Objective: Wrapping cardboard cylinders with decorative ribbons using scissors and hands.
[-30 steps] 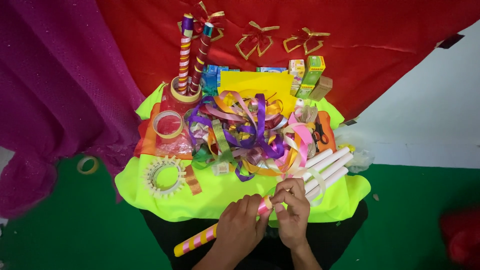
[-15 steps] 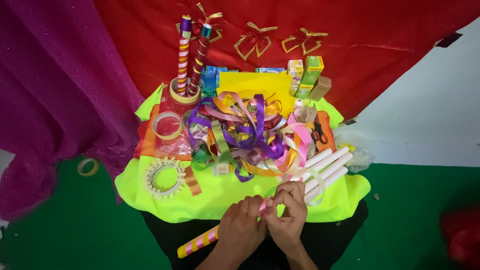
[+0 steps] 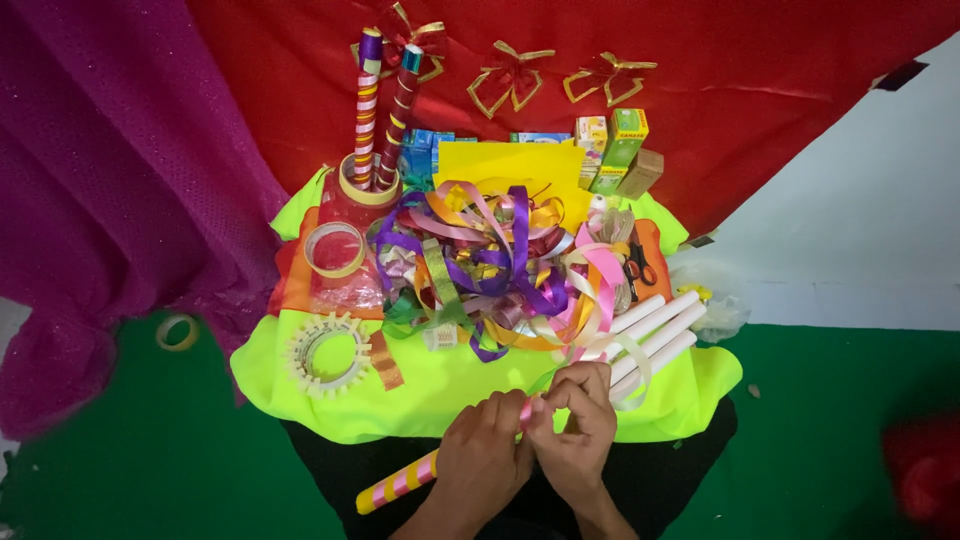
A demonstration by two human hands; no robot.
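A stick wrapped in pink and yellow ribbon stripes lies slanted across my lap, its lower end pointing left. My left hand grips the stick around its upper part. My right hand pinches at the same spot, fingers closed on the stick's end and the pale ribbon strip that trails from it toward the pile. Both hands touch each other just below the front edge of the neon yellow cloth.
A heap of coloured ribbons covers the cloth's middle, with several plain white sticks at its right. Tape rolls, a notched tape ring, two wrapped sticks in a holder, small boxes and scissors lie around.
My right hand has slid down closer to my left hand, and the striped stick has shifted slightly up and right.
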